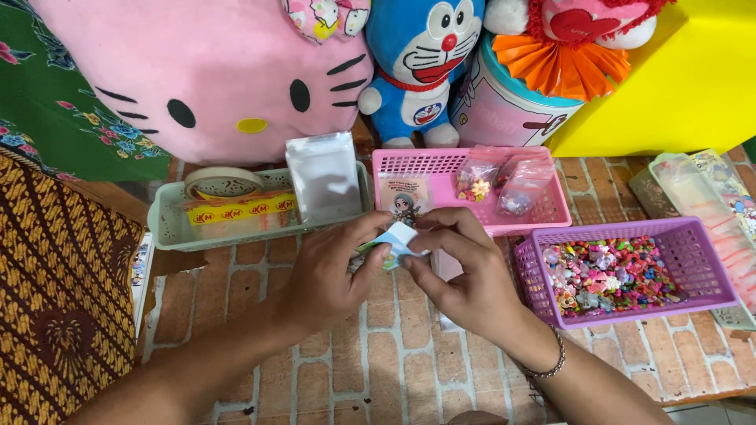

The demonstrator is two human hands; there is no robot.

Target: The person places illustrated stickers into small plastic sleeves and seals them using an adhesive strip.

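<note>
Holding: your left hand point(327, 275) and right hand point(465, 275) meet at mid-table, fingers of both pinched together on a small white-and-blue card point(398, 238).
Card: it sits between your thumbs and fingertips, raised above the brick-patterned table cover point(378, 370), just in front of the pink basket point(555, 214).
Right edge: the purple basket point(630, 308) of mixed coloured charms lies just beside your right wrist, which wears a beaded bracelet point(547, 368).
Far edge: the pale green tray point(169, 228) carries a roll of tape point(224, 182), a yellow-labelled strip and a stack of clear pouches point(323, 175); the pink basket holds small bags of beads and a picture card.
Backdrop: a pink cat cushion point(213, 71), a blue cat plush point(425, 63) and a round tin point(504, 110) close off the rear.
Open room: bare cover shows between and below your forearms; the left side ends at a patterned batik cloth point(55, 299).
</note>
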